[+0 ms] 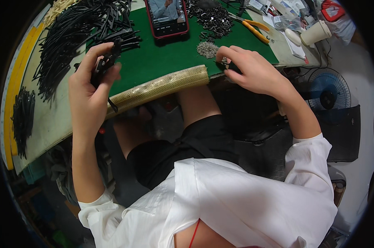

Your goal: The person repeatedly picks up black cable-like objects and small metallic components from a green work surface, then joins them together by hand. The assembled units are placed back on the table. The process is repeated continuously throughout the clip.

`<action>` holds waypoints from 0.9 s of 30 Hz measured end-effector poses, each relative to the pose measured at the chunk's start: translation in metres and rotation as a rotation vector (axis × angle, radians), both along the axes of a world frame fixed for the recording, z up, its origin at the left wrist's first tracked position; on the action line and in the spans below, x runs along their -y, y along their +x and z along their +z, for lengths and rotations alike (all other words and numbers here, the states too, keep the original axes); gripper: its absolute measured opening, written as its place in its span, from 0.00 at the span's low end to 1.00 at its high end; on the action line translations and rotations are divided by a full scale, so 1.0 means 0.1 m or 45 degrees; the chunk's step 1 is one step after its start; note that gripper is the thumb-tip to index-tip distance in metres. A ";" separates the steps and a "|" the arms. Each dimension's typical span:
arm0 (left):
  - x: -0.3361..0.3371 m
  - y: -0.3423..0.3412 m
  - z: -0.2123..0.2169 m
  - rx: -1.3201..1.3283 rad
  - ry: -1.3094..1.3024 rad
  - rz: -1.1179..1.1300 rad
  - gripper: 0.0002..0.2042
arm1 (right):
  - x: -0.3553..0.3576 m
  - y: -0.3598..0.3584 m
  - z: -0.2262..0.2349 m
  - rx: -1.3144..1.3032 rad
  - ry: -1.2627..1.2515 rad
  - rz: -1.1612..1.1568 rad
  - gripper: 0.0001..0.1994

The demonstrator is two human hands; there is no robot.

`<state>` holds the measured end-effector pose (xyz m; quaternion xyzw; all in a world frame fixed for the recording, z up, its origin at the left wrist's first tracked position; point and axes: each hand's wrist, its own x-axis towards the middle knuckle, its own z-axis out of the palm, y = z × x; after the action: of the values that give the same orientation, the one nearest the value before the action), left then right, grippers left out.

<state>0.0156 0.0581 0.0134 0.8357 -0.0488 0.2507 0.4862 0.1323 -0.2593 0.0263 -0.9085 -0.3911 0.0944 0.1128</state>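
My left hand point(90, 78) is raised over the left part of the green mat point(145, 62), its fingers closed round a bunch of short black strips point(106, 63). A black strip hangs below that hand, by the end of a mesh-covered roll point(162, 86) along the mat's front edge. On the right, my right hand point(253, 70) is closed, thumb and fingertips curled together beside a small heap of tiny silvery pieces point(207, 49). Something dark shows between those fingers, too hidden to name. Behind the heap lies a pile of small black parts point(211, 22).
Long black strips point(67, 45) cover the left of the table, with a smaller bundle point(23, 118) nearer its edge. A phone point(168, 18) lies at the mat's back. Orange-handled pliers point(255, 31), a pale cup point(315, 33) and a fan point(328, 93) are at the right.
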 end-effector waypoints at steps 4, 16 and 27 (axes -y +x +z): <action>0.02 -0.03 -0.02 -0.045 0.002 -0.043 0.17 | -0.03 0.00 -0.01 0.016 -0.017 -0.014 0.13; 0.31 -0.15 0.06 -0.131 -0.577 -0.305 0.09 | -0.10 -0.01 0.06 0.020 -0.103 -0.053 0.16; 0.52 -0.12 -0.04 0.448 0.393 0.073 0.21 | -0.73 -0.71 0.17 -1.514 1.283 -0.142 0.18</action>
<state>0.0039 0.0058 0.0091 0.8447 -0.1468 0.3956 0.3292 0.0612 -0.1866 0.0433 -0.5629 -0.2144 0.3708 0.7069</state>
